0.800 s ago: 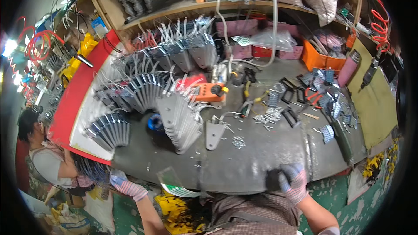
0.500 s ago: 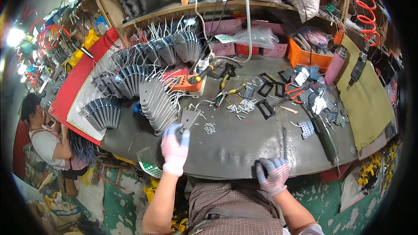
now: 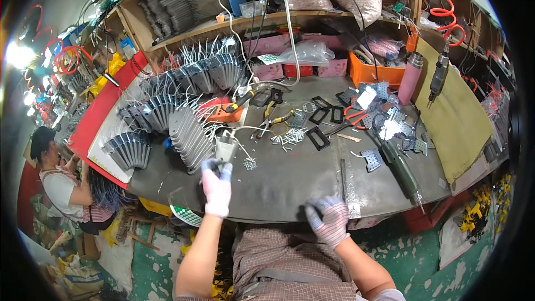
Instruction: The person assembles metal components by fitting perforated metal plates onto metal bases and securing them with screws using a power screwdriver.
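My left hand (image 3: 216, 194), in a pale glove with bluish fingertips, is at the near end of a grey tapered metal plate (image 3: 224, 148) with a white cable on it. Thumb and fingers pinch that end. Just left of it stands a fanned row of similar grey plates (image 3: 191, 139). Small metal nuts (image 3: 249, 163) lie in a loose cluster to its right. My right hand (image 3: 330, 222), gloved alike, rests at the table's front edge, fingers loosely bent and thumb apart; nothing shows in it.
Screws (image 3: 288, 137), black frames (image 3: 319, 138), red-handled pliers (image 3: 354, 117) and a green electric screwdriver (image 3: 402, 171) lie to the right. An orange bin (image 3: 384, 72) and a pink flask (image 3: 410, 78) stand behind. Another screwdriver (image 3: 439, 81) hangs at right. A person (image 3: 64, 184) sits at far left.
The whole view has shifted, so the bench appears farther left. My left hand has come closer round the plate's near end, which now looks tilted. My right hand stays at the edge, its fingers slightly more bent.
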### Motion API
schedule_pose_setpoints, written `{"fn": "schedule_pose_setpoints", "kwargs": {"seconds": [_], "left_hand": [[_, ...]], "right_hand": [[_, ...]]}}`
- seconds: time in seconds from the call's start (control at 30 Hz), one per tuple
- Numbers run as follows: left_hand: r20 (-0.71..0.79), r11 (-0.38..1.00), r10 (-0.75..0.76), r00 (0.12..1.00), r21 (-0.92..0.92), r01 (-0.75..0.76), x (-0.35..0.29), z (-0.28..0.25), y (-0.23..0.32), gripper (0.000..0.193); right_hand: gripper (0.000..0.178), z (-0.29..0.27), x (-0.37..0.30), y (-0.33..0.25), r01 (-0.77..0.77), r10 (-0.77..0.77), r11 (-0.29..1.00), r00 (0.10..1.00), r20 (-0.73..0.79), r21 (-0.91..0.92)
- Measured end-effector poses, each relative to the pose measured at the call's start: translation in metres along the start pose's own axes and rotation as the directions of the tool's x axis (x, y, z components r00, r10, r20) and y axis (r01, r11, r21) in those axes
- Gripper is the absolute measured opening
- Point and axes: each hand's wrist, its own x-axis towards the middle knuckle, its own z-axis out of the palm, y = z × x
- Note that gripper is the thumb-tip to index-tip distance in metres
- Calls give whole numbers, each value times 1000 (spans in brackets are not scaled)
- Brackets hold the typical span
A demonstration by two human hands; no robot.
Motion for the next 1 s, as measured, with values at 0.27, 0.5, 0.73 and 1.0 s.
{"fn": "schedule_pose_setpoints", "kwargs": {"seconds": [0.27,0.5,0.73,1.0], "left_hand": [[156,887,449,880,-195,-418,-99,13,28,47],[636,777,28,771,-499,384,-87,1,47,70],[946,789,-141,291,-70,611,-73,-9,43,37],[952,696,-223,211,4,718,-42,1,32,37]], "right_hand": [[35,36,45,-45,-350,96,666,916,389,659],[24,13,75,-29,-641,345,246,759,552,727],[35,-6,87,-23,-735,249,395,663,706,551],[29,-6,124,13,-744,400,428,665,631,513]]}}
